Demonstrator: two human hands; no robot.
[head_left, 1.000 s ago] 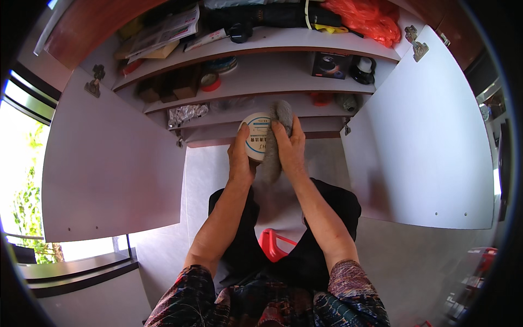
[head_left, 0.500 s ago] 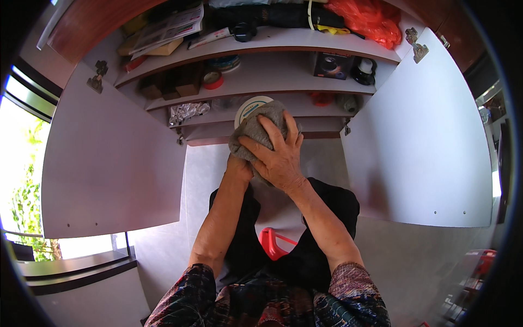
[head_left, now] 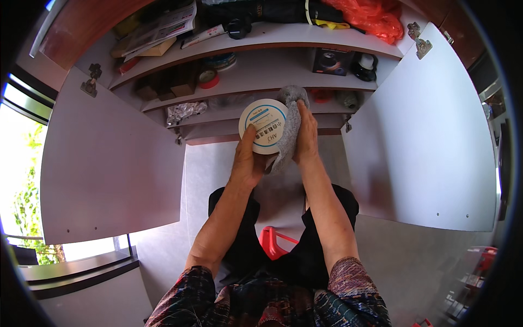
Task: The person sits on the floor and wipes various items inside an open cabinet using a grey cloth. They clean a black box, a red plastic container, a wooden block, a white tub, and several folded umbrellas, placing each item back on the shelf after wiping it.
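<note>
A round white tub with a blue ring on its lid is in my left hand. The thumb lies over the lid's left edge, and the other fingers are hidden underneath. My right hand holds a grey cloth against the tub's right side, its fingers wrapped along the cloth's outer face. One corner of the cloth hangs down below the tub. Both hands are in front of the cabinet's lower shelves.
Two white cabinet doors stand open on either side. On the shelves are a red bag, a black umbrella, papers, a tape roll, a dark box and crumpled foil. A red stool shows between my legs.
The cloth has moved off the lid's top to the tub's right side, with my right hand turning along with it. More of the lid shows now, and my left thumb has come into sight.
</note>
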